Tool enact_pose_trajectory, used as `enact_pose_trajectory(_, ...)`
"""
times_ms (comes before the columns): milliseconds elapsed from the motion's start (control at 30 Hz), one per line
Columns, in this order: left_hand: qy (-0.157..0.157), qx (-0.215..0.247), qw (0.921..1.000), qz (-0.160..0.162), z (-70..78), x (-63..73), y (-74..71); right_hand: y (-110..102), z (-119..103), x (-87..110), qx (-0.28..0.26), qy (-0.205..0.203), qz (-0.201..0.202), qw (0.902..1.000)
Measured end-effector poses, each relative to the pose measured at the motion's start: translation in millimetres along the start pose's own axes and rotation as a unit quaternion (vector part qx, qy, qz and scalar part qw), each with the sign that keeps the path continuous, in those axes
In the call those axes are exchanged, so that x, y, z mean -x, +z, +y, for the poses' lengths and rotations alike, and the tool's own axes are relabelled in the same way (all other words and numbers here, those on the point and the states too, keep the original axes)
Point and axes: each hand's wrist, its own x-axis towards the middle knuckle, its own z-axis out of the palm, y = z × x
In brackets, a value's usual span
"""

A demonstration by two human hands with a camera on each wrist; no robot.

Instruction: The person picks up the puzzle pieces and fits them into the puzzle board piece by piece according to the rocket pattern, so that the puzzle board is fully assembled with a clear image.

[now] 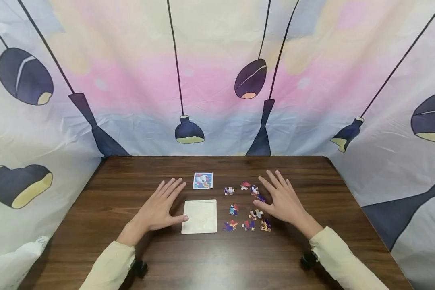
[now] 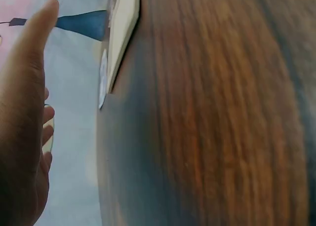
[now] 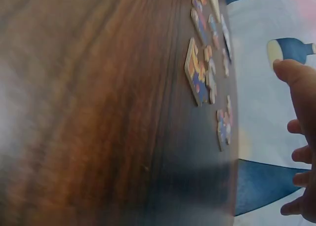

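Note:
My left hand [image 1: 160,207] hovers at the left side of a pale square puzzle tray [image 1: 200,217], fingers spread and holding nothing; its thumb overlaps the tray's left edge in the head view. On the other side, my right hand [image 1: 283,198] is spread over the right edge of a group of loose jigsaw pieces [image 1: 233,209], also holding nothing. In the right wrist view a corner piece [image 3: 195,73] lies flat on the wood, apart from the hand. Behind the tray sits a small picture card [image 1: 203,181] showing a white cartoon character.
All of this lies on a dark brown wooden table [image 1: 217,262]. A curtain [image 1: 217,80] printed with hanging lamps stands behind the table and along its sides. A crumpled white plastic bag [image 1: 18,259] shows at the lower left.

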Motion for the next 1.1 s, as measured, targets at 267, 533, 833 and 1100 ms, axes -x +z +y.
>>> enact_pose_trajectory(267, 0.011, 0.082, 0.9953, -0.05, 1.1, 2.5, 9.3, 14.3, 6.2, -26.6, -0.034, -0.02, -0.021, 0.999)
enact_pose_trajectory(533, -0.014, 0.128, 0.9878, -0.087, 8.4, 5.9, 18.2, 29.2, 10.8, -42.5, -0.068, -0.018, -0.029, 0.9971)
enact_pose_trajectory(833, -0.025, 0.16, 0.9832, -0.085, 5.6, 5.5, 24.6, 37.8, 12.7, -54.1, -0.095, -0.023, -0.016, 0.9951)
enact_pose_trajectory(1100, -0.026, 0.16, 0.9835, -0.081, 5.9, 5.3, 24.8, 45.3, 13.2, -59.6, -0.089, -0.035, -0.002, 0.9954)
